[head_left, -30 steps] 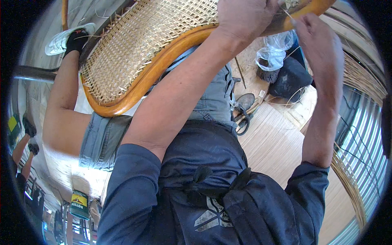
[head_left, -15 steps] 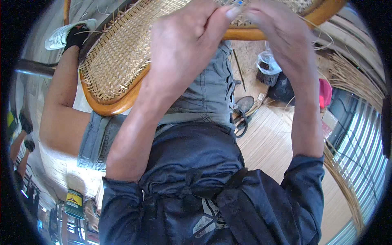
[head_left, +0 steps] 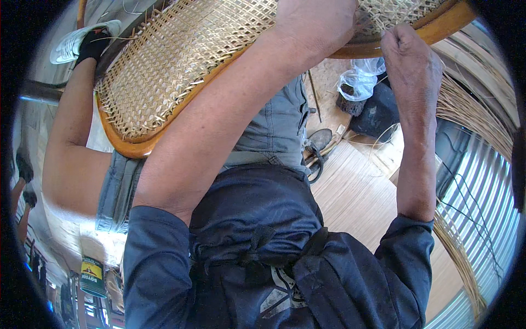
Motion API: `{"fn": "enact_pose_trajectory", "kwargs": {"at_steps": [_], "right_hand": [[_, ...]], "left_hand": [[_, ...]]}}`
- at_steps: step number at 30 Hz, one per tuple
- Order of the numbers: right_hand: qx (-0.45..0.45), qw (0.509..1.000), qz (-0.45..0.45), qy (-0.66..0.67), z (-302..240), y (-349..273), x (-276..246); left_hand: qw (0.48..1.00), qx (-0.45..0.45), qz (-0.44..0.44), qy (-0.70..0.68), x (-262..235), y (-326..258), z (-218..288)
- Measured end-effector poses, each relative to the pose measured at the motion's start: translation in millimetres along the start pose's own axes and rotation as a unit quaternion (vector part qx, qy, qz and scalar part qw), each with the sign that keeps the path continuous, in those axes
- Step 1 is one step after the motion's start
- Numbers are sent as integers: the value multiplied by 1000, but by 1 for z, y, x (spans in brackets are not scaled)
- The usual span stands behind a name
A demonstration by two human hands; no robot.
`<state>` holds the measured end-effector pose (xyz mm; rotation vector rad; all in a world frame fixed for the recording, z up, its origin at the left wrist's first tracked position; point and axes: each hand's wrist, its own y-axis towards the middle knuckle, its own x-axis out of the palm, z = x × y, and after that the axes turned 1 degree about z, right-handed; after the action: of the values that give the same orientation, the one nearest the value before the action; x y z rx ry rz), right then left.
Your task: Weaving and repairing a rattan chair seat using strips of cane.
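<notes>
A woven cane panel (head_left: 181,55) in a curved, varnished wooden frame (head_left: 446,24) lies across my lap, slanting up past the top edge of the view. My left hand (head_left: 319,24) rests over the weave at the top, its forearm crossing the frame. Its fingers are hidden behind the hand and by the picture's edge. Close by on the right, my right hand (head_left: 412,57) is closed, thumb and fingers pressed together at the frame's near edge. Whatever it pinches is too small to make out. Short cut cane ends stick up along the panel's border.
Right of my legs are a clear plastic bag (head_left: 359,79), a dark bag-like thing (head_left: 378,112) and scissors-like black handles (head_left: 318,164). Bundled cane strips (head_left: 476,112) lie farther right, by corrugated sheeting (head_left: 485,197). A green-and-yellow can (head_left: 93,277) stands lower left.
My hands were close together over the panel; the left has moved right across it, and the right has come down to the frame's edge. The panel has shifted slightly left.
</notes>
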<state>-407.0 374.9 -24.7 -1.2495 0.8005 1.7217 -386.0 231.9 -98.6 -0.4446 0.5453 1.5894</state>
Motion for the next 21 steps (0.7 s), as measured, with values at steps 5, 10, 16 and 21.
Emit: {"fn": "enact_pose_trajectory", "kwargs": {"at_steps": [5,10,16,21], "right_hand": [[17,999,-16,-26,-4,4,2],[1,998,6,-64,-10,-1,2],[8,998,-8,-69,-12,-1,5],[32,995,-8,-99,-18,-2,8]], "left_hand": [[999,-11,-6,41,-5,1,4],[996,23,-70,48,-32,5,22],[978,156,-67,119,-21,25,6],[957,245,-77,136,-17,45,-1]]}}
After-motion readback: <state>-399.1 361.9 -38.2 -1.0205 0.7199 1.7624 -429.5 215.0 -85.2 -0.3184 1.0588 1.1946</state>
